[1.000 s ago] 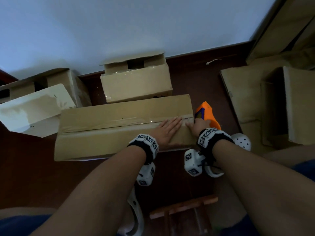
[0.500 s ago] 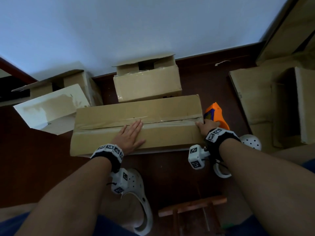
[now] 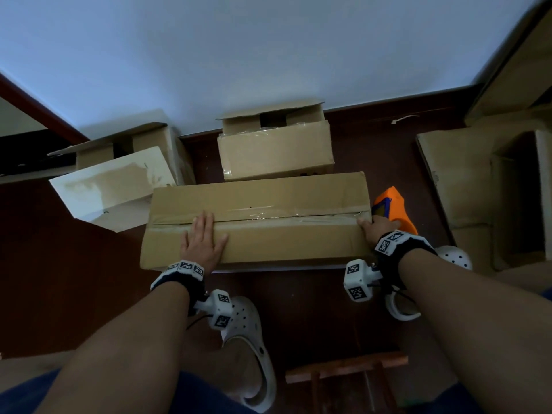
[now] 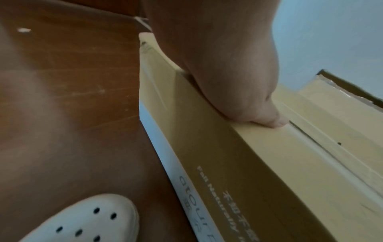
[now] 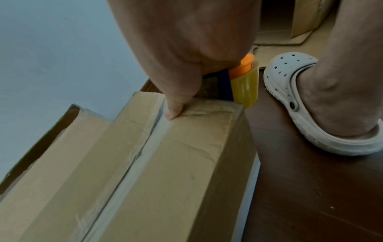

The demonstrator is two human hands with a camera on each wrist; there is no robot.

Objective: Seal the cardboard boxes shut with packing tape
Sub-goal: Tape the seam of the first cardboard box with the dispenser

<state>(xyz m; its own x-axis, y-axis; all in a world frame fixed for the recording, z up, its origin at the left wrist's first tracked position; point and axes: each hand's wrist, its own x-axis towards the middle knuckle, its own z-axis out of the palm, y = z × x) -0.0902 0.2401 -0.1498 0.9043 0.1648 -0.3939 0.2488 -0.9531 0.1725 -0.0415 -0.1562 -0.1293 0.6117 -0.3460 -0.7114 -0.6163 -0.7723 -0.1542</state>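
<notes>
A long cardboard box lies on the dark floor, with clear tape running along its top seam. My left hand lies flat on the box's left part, fingers straight and reaching the taped seam. My right hand is at the box's right end, holding the orange tape dispenser just past the edge. In the right wrist view its thumb presses the tape down on the box top, and the dispenser shows behind the palm.
A smaller box with raised flaps stands right behind the long one. Another box and a white flap are at the left. Flattened cardboard lies at the right. White clogs and a wooden stool are near me.
My left hand has slid left along the taped seam, from beside the right hand to the box's left part. The right hand has stayed at the right end.
</notes>
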